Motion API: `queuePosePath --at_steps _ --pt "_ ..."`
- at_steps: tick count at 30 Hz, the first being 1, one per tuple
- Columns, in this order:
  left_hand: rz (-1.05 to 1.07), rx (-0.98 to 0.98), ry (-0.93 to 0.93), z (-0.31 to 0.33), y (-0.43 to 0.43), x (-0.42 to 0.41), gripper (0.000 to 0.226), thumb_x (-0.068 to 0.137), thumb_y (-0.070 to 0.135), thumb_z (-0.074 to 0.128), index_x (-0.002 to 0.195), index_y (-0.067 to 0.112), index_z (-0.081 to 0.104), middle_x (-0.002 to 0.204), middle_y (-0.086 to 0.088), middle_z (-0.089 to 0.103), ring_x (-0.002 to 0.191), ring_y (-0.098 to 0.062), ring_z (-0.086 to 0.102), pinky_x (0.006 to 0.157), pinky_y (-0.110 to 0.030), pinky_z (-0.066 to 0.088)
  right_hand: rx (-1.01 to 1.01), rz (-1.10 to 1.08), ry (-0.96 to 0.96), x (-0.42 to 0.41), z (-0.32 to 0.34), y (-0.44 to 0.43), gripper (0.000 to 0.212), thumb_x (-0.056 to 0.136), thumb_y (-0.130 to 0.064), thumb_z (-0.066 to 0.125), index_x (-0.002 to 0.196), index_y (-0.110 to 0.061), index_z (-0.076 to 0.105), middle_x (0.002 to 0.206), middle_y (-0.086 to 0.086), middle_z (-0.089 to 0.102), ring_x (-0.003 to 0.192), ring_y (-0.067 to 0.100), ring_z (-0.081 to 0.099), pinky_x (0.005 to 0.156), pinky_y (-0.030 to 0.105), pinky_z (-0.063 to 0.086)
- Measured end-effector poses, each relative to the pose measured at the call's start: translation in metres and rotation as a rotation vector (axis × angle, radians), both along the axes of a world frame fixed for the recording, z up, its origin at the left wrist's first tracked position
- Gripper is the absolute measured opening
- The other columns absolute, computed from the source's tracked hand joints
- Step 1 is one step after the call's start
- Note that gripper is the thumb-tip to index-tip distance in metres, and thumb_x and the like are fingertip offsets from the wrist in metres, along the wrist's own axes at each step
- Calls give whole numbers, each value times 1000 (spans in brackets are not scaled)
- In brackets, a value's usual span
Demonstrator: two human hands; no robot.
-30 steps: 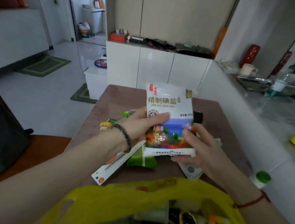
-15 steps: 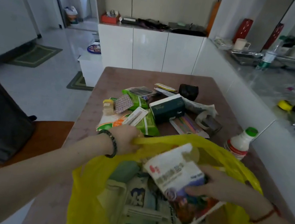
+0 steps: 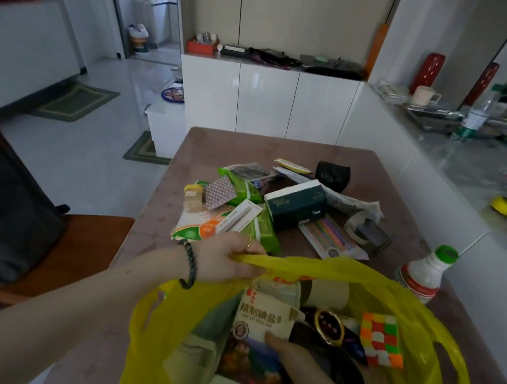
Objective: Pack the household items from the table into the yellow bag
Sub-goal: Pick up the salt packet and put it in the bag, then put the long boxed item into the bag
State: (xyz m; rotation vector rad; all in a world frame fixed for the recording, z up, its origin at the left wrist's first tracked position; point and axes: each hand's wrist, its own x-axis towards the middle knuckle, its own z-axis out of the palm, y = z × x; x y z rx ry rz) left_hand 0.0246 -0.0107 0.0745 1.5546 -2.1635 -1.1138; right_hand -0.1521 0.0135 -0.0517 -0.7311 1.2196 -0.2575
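The yellow bag (image 3: pixel 416 310) stands open at the near edge of the brown table (image 3: pixel 384 182). My left hand (image 3: pixel 224 261) grips the bag's far-left rim and holds it up. Inside the bag, my right hand (image 3: pixel 306 374) holds the white salt packet (image 3: pixel 262 320), which lies low among the contents. Beside it in the bag are a colourful puzzle cube (image 3: pixel 382 340) and a dark round item with a gold ring (image 3: pixel 329 327). Beyond the bag, a pile of items lies on the table: green packets (image 3: pixel 257 227), a dark green box (image 3: pixel 297 205), a pack of coloured straws (image 3: pixel 331 238).
A white bottle with a green cap (image 3: pixel 426 272) stands at the table's right, close to the bag. A black cup (image 3: pixel 332 176) sits further back. A dark backpack (image 3: pixel 3 212) rests on an orange chair at left. White cabinets and a cluttered counter (image 3: pixel 475 145) border the table.
The salt packet went from held above the table in both hands down into the bag with my right hand. My left hand moved to the bag's rim and holds it open.
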Motion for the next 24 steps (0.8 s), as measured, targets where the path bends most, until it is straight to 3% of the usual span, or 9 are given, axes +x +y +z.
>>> queuePosePath --at_steps 3,4,6,10,12,15,19,22,24 --pt "-105 126 -7 1 -6 3 26 86 41 54 104 24 60 90 9 61 71 6 55 68 -12 47 -112 130 107 -10 -13 2 40 92 -7 50 129 8 45 135 25 49 107 33 56 90 36 46" --pt "-117 153 -27 -1 -8 5 36 84 47 51 110 24 59 95 9 60 79 3 55 75 -15 48 -112 174 106 -16 -6 -2 48 87 -14 59 129 6 47 137 22 49 119 33 53 101 34 43" --pt "-36 196 6 -6 -14 13 45 84 54 40 112 25 59 98 10 59 91 -3 55 83 -17 46 -163 360 118 -29 25 -19 57 79 -30 68 124 3 54 129 20 57 121 32 54 98 30 48" --pt "255 225 183 -22 -40 36 30 95 42 32 90 32 60 73 8 63 63 -4 58 62 -18 48 -372 688 171 -51 116 -56 44 72 -52 67 96 -16 72 93 -1 73 100 21 67 93 29 52" --pt "414 195 205 -38 -60 52 21 94 34 39 90 27 58 76 4 64 63 -7 57 63 -23 46 -448 636 45 -47 149 -83 39 74 -47 67 94 -14 72 89 4 76 86 19 71 78 28 57" --pt "675 171 219 -60 -93 74 18 91 32 48 103 19 54 95 -1 61 91 -20 59 82 -34 50 -568 355 5 -20 155 -147 26 84 -27 60 101 -11 68 85 9 75 77 20 72 65 26 58" --pt "792 176 30 -87 -124 86 45 89 32 52 127 9 45 123 -7 55 118 -24 51 93 -30 41 -400 266 106 44 105 -205 46 87 -24 61 128 -6 49 114 11 62 102 22 62 82 30 54" --pt "775 268 -102 -119 -136 85 63 82 41 60 135 13 36 137 -8 48 123 -23 48 101 -32 41 -226 306 196 85 62 -218 49 88 -23 60 131 -6 43 133 16 49 120 29 50 94 38 46" --pt "676 248 -325 -136 -138 79 75 77 50 62 137 16 33 139 -7 44 124 -23 45 102 -33 40 -168 342 221 103 40 -217 47 90 -23 57 131 -7 42 136 18 48 124 31 48 98 41 44"
